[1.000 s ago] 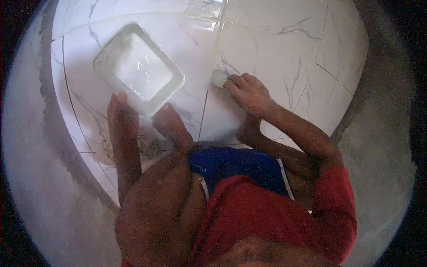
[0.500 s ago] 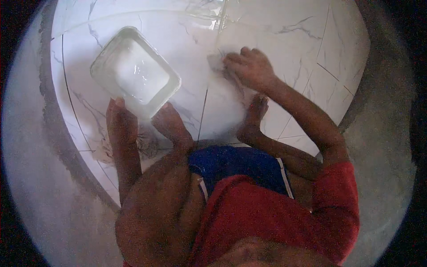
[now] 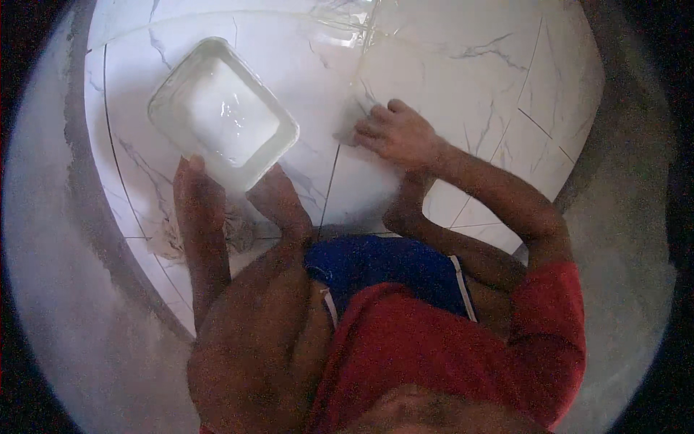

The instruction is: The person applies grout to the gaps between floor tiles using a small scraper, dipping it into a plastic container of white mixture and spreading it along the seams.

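A pale rectangular tub (image 3: pixel 288 135) with rounded corners is at the left, its inside white and glossy. At its near-left corner my left hand (image 3: pixel 199 186) is closed on the rim, thumb on top; the other fingers are hidden under the tub. To the right, my right hand (image 3: pixel 396 136) is low over the white tiled floor (image 3: pixel 463 94), fingers curled over a pale grey piece (image 3: pixel 352 119). That piece is blurred and looks like a cloth, but its kind is not certain.
My bare feet (image 3: pixel 278 199) rest on the tiles, one beside the tub and one below my right hand. A crumpled beige cloth or bag (image 3: pixel 166 242) lies beside my left forearm. Shiny wet-looking patches (image 3: pixel 354 32) show at the far side. Rough grey concrete (image 3: pixel 622 217) borders the tiles.
My right hand has moved toward me and slightly left, with the grey piece under its fingers. The tub and my left hand have barely shifted.
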Demonstrator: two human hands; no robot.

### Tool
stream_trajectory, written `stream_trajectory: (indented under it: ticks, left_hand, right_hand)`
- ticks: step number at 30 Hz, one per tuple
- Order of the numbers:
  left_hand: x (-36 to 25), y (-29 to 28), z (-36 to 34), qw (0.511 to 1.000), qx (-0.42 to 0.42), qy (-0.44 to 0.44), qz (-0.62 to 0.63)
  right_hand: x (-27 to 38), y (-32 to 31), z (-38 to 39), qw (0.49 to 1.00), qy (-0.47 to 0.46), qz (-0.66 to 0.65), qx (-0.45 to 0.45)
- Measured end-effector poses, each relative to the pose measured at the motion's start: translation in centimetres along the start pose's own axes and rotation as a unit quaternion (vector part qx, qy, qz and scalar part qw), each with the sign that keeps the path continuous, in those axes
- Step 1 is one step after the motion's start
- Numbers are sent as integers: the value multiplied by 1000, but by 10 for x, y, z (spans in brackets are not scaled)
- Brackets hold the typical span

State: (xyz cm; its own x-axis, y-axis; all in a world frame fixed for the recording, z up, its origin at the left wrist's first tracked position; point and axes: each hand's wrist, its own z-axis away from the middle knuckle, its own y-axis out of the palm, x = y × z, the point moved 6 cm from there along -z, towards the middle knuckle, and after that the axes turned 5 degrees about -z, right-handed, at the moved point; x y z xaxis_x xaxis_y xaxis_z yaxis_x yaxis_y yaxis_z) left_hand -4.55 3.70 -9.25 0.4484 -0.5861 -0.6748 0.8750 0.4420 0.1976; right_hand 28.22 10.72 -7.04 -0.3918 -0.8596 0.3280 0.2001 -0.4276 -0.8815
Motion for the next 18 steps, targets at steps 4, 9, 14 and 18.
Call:
stream_trajectory:
  ticks: [4, 9, 14, 18]
  left_hand:
    - [0, -7, -1, 992, 15, 47, -112]
    - [7, -3, -3, 993, -12, -7, 115]
    - [4, -8, 0, 1000, 3, -2, 3]
    - [7, -6, 3, 999, 13, 32, 43]
  right_hand:
    - [-47, -22, -20, 999, -1, 30, -28]
    - [-102, -52, -36, 989, -16, 141, -49]
    - [-106, -72, -40, 993, 9, 112, -42]
    - [-54, -43, -26, 998, -3, 49, -41]
